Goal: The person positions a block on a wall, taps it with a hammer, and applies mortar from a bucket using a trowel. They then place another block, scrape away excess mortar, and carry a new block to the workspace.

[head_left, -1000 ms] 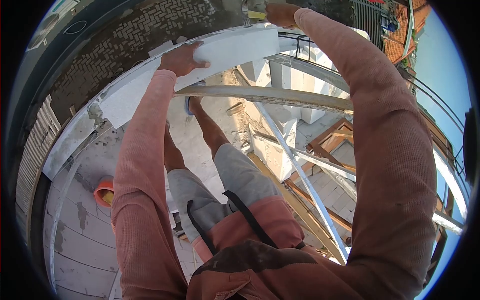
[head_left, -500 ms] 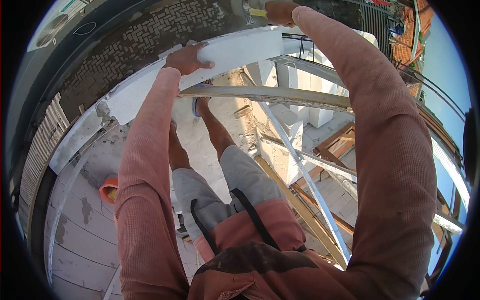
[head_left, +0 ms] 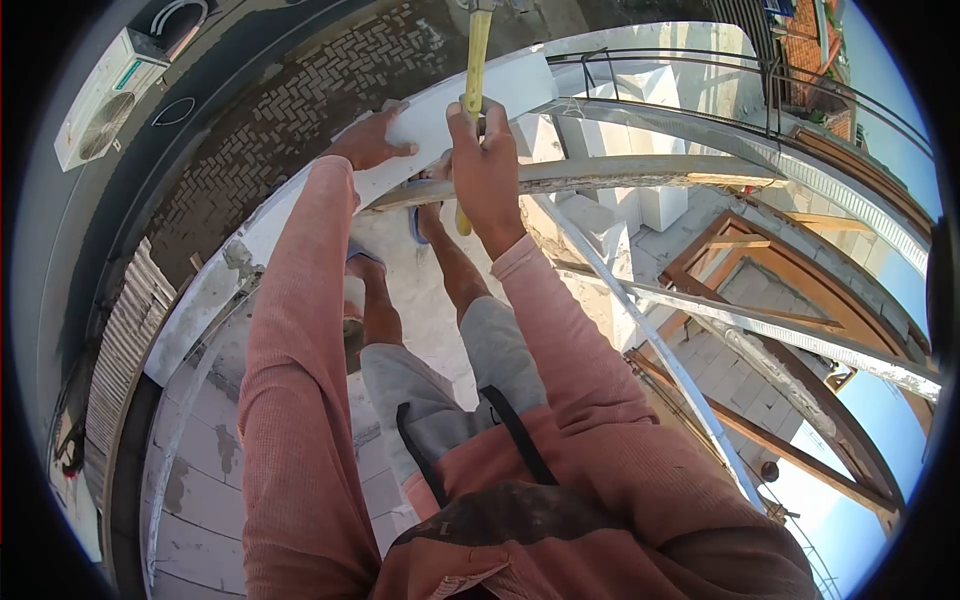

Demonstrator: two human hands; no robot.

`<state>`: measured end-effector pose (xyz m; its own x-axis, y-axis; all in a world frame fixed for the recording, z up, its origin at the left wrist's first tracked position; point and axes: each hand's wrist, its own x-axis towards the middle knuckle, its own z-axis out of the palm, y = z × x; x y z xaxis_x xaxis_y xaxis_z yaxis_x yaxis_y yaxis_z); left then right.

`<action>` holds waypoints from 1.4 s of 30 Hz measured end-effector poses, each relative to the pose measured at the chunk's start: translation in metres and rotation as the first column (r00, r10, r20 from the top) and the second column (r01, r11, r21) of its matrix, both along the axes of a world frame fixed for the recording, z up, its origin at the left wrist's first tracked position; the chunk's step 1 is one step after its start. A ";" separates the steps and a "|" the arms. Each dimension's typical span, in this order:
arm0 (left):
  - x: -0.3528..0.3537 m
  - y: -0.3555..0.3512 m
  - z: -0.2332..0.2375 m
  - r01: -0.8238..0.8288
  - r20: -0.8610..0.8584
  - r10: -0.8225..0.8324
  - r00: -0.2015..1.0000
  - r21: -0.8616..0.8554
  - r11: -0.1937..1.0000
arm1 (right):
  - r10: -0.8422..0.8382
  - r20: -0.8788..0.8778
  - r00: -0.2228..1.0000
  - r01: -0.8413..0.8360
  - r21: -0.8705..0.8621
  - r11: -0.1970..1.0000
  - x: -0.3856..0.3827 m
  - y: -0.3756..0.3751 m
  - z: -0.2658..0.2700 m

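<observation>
My left hand rests with fingers spread on a long white block that tops the wall edge. Its thumb lies on the near face and its fingers reach over the top. Wrapped round the yellow handle of a hammer is my right hand, in front of the block's right part. The hammer's handle points away from me, and its metal head is cut off at the top of the view. The lower handle end sticks out below my fist.
A wooden beam crosses just on my side of the block. A pale metal bar slants down to the right. Several white blocks and a brown wooden frame lie below right. Beyond the wall is a paved ground, far down.
My right hand has swung from the upper right down and left, bringing the hammer over the block. My left hand stays on the block. The view has shifted slightly.
</observation>
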<state>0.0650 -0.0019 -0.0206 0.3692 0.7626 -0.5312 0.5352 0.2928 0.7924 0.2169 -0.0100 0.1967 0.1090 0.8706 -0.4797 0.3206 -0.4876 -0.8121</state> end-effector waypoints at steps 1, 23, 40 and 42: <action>-0.006 0.002 -0.008 0.033 0.074 -0.033 0.997 -0.001 0.999 | 0.072 -0.004 0.997 -0.072 0.039 0.997 0.005 -0.028 -0.011; -0.007 0.021 0.062 0.250 -0.109 -0.257 0.960 -0.074 0.965 | -0.180 0.181 0.967 0.174 0.046 0.984 -0.004 -0.098 -0.085; -0.006 0.024 0.064 0.214 -0.163 -0.233 0.959 -0.127 0.969 | -0.130 0.193 0.973 0.152 -0.103 0.983 -0.010 -0.113 -0.107; -0.011 0.021 0.055 0.220 -0.106 -0.231 0.967 -0.106 0.970 | -0.125 0.146 0.981 0.144 -0.127 0.981 -0.011 -0.114 -0.097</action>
<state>0.0537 0.0192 0.0339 0.4577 0.6116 -0.6453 0.6827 0.2232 0.6958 0.2055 -0.1235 0.0998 0.2936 0.7709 -0.5652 0.3478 -0.6369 -0.6880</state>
